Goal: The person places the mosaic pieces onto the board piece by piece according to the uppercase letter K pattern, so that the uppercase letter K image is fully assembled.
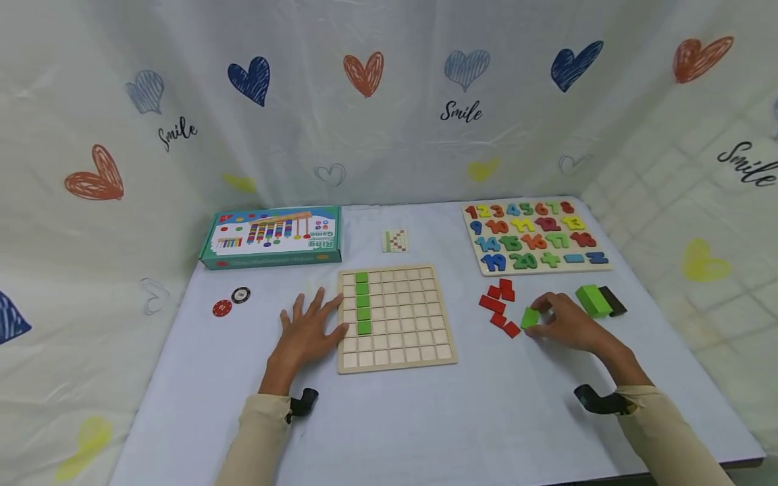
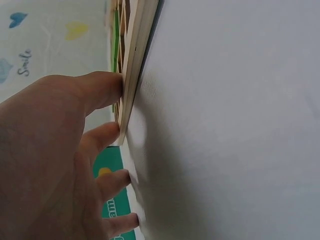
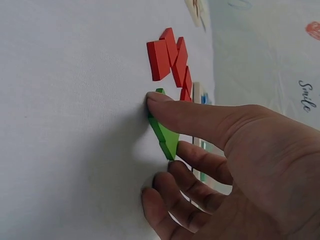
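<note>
A wooden grid board (image 1: 398,368) lies mid-table, with several green tiles (image 1: 362,301) in a column of its left part. Along the board's left edge rests my left hand (image 1: 306,332), fingers spread; the left wrist view shows the thumb (image 2: 102,87) and index fingertip against the rim. To the right of the board, my right hand (image 1: 566,322) pinches a green tile (image 1: 530,317) between thumb and index finger at the tabletop. In the right wrist view this green piece (image 3: 167,135) looks like two tiles side by side. Several red tiles (image 1: 492,304) lie just left of it.
A green block (image 1: 593,301) and a dark block (image 1: 612,301) sit right of my right hand. Behind are a number puzzle board (image 1: 537,268), a small pattern card (image 1: 396,240) and a boxed ring game (image 1: 273,236). Red (image 1: 222,308) and black (image 1: 240,295) chips lie left.
</note>
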`<control>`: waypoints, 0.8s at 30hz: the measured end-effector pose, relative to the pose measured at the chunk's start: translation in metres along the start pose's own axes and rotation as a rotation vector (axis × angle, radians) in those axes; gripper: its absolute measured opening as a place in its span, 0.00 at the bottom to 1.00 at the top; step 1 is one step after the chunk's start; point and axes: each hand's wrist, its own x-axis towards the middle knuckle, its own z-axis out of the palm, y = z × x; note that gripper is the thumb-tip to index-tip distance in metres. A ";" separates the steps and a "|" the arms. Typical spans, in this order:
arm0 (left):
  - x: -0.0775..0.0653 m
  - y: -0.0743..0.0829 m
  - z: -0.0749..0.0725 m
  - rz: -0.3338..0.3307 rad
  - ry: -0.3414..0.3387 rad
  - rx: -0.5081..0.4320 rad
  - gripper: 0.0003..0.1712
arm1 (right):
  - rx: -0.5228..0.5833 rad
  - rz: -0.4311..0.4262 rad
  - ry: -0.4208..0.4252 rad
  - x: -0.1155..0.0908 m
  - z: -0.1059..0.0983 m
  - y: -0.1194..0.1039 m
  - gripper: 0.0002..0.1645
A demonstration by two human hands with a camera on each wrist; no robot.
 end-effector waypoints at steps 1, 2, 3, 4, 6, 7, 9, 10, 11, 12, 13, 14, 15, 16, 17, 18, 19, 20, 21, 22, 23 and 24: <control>0.000 0.000 0.000 0.005 0.002 -0.001 0.41 | 0.001 0.001 -0.002 0.000 0.000 0.001 0.37; 0.000 0.001 0.000 0.009 0.000 0.001 0.41 | 0.001 0.003 -0.005 0.000 0.000 0.003 0.37; 0.000 0.001 0.001 0.011 -0.003 0.003 0.41 | -0.001 0.001 -0.008 0.000 0.000 0.004 0.37; -0.001 0.001 0.001 0.015 -0.005 0.004 0.41 | -0.002 -0.003 -0.007 -0.001 0.000 0.005 0.37; -0.001 0.002 0.000 0.021 0.001 0.002 0.41 | -0.005 -0.012 0.001 -0.001 0.001 0.006 0.37; -0.001 0.002 0.000 0.017 0.004 0.000 0.41 | -0.003 -0.022 0.004 0.000 0.001 0.005 0.37; -0.001 0.001 -0.003 0.008 0.013 -0.003 0.40 | 0.003 -0.040 0.018 0.003 0.002 0.003 0.38; -0.002 0.001 -0.003 0.006 0.014 -0.006 0.40 | 0.006 -0.043 0.026 0.003 0.002 0.002 0.38; -0.002 0.001 -0.003 0.003 0.012 -0.007 0.40 | 0.010 -0.044 0.033 0.002 0.003 0.002 0.38; -0.002 0.001 -0.003 0.002 0.009 -0.007 0.40 | 0.013 -0.044 0.040 0.003 0.003 0.002 0.38; -0.002 0.001 -0.003 0.001 0.006 -0.007 0.40 | 0.015 -0.043 0.047 0.003 0.004 0.003 0.38; -0.001 0.000 -0.003 0.001 0.003 -0.005 0.40 | 0.015 -0.038 0.057 0.003 0.004 0.003 0.38; -0.001 0.000 -0.004 0.001 -0.001 -0.003 0.40 | 0.017 -0.033 0.067 0.003 0.005 0.004 0.38; -0.001 0.000 -0.004 0.003 -0.002 -0.005 0.40 | 0.020 -0.032 0.076 0.003 0.006 0.005 0.37; -0.001 0.000 -0.004 0.005 -0.002 -0.007 0.40 | 0.023 -0.030 0.087 0.003 0.007 0.007 0.37; -0.001 0.000 -0.004 0.006 -0.002 -0.011 0.40 | 0.026 -0.027 0.098 0.004 0.008 0.008 0.36; -0.001 0.001 -0.004 0.007 -0.001 -0.016 0.40 | 0.029 -0.027 0.109 0.004 0.009 0.010 0.34; -0.001 0.001 -0.004 0.005 -0.002 -0.017 0.40 | 0.035 -0.028 0.121 0.004 0.010 0.012 0.32; -0.001 0.001 -0.004 0.005 0.001 -0.020 0.40 | 0.039 -0.032 0.134 0.004 0.011 0.013 0.29; -0.002 0.001 -0.004 0.005 0.003 -0.020 0.40 | 0.040 -0.038 0.150 0.005 0.012 0.014 0.26; -0.002 0.001 -0.004 0.004 0.006 -0.019 0.40 | 0.043 -0.042 0.166 0.005 0.013 0.015 0.24; -0.001 0.002 -0.004 0.002 0.006 -0.016 0.40 | 0.046 -0.049 0.181 0.005 0.014 0.016 0.21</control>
